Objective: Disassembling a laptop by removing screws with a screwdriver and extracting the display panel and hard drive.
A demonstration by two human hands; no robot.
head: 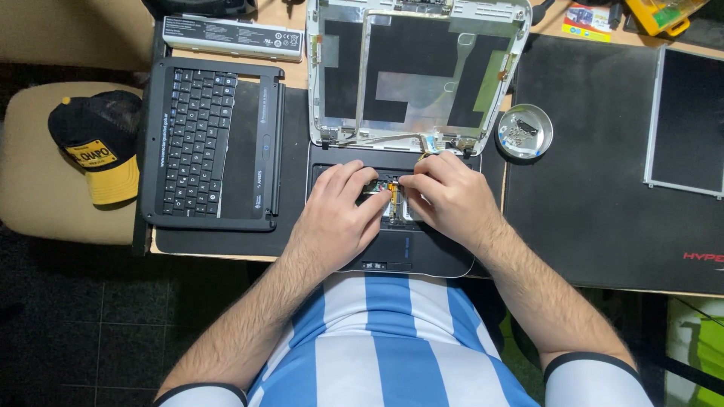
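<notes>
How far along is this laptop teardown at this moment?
Done: the keyboard panel lies off to the left, the battery sits behind it, the screen panel lies at right, and loose screws sit in the small dish. The lid shell is bare. In hand: the left hand and right hand pinch at small parts inside the opened laptop base. Left: lid and base remain joined.
</notes>
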